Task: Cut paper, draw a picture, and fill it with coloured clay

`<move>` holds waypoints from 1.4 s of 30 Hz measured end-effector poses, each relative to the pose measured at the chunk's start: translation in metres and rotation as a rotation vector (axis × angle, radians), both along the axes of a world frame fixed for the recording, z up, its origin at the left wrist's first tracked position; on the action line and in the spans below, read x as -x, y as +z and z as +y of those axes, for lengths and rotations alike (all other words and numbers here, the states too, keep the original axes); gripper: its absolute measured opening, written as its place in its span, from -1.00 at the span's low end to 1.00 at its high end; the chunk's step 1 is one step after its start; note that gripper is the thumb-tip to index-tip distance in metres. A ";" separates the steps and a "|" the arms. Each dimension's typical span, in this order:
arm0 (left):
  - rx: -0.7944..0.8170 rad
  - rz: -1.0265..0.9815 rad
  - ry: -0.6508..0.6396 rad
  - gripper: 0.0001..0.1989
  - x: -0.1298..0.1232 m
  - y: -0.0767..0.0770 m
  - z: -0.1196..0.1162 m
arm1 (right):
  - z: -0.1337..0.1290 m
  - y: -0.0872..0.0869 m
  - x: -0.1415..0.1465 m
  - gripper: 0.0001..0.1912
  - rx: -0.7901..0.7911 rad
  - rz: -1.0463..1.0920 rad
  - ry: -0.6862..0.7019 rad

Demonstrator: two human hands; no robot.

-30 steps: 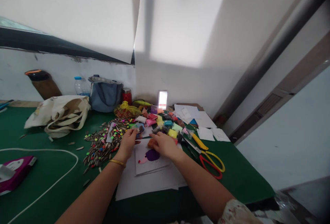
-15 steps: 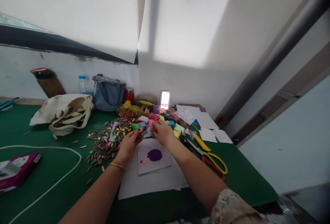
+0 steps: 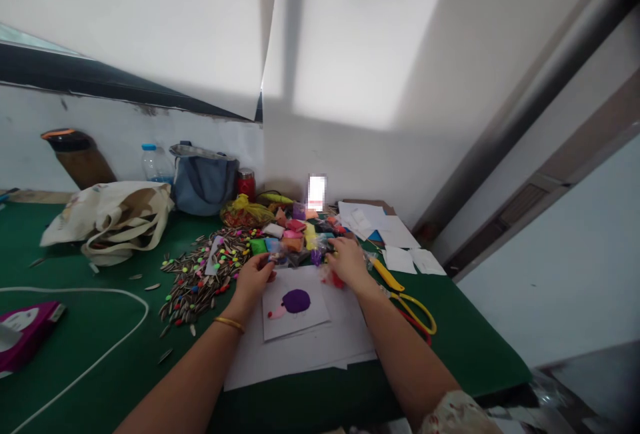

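My left hand [image 3: 255,279] rests at the near edge of a pile of colourful clay packets [image 3: 293,242], its fingers curled beside a small clear packet; what they grip, if anything, is too small to tell. My right hand [image 3: 349,263] reaches over the pile's right side, fingers bent down among the packets, their tips partly hidden. A red packet [image 3: 334,279] lies under its palm side. Between my forearms a white card [image 3: 315,317] bears a flat purple oval [image 3: 296,301] with a pink snout and red nose. Larger white sheets [image 3: 280,357] lie beneath it.
Sunflower seeds mixed with coloured balls [image 3: 197,281] spread left of the card. Scissors with yellow and red handles [image 3: 423,311] and a yellow cutter [image 3: 389,275] lie at the right. Bags, bottles and a lit phone [image 3: 316,193] stand along the wall. A white cable [image 3: 135,327] crosses the left.
My right hand has moved right, away from my left hand, onto the packets. My left hand has shifted slightly, down to the pile's edge. The view has turned a little.
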State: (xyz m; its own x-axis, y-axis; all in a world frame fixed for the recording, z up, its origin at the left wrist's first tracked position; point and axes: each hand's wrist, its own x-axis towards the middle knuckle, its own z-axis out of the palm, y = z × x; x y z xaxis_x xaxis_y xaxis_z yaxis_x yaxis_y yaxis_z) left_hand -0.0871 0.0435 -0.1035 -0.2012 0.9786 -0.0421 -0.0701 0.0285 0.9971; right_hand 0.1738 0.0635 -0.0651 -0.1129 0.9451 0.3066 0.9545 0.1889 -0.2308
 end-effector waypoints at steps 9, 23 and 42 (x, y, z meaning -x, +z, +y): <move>-0.058 0.119 -0.032 -0.60 -0.005 0.001 -0.006 | -0.001 -0.006 0.016 -0.58 0.009 -0.063 -0.039; -0.254 0.216 -0.214 -0.69 -0.020 0.033 -0.031 | -0.059 0.011 0.046 -0.32 0.065 0.514 0.561; -0.145 0.406 -0.335 -0.74 -0.028 0.020 -0.039 | -0.055 -0.015 0.040 -0.48 0.026 0.623 0.490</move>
State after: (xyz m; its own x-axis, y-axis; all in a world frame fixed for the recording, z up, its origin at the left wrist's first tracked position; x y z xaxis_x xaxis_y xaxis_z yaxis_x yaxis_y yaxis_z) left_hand -0.0592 0.0043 -0.0840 0.1510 0.9819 0.1144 0.3103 -0.1570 0.9376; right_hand 0.1337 0.0083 -0.0805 -0.3333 0.8398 0.4286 0.4576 0.5416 -0.7052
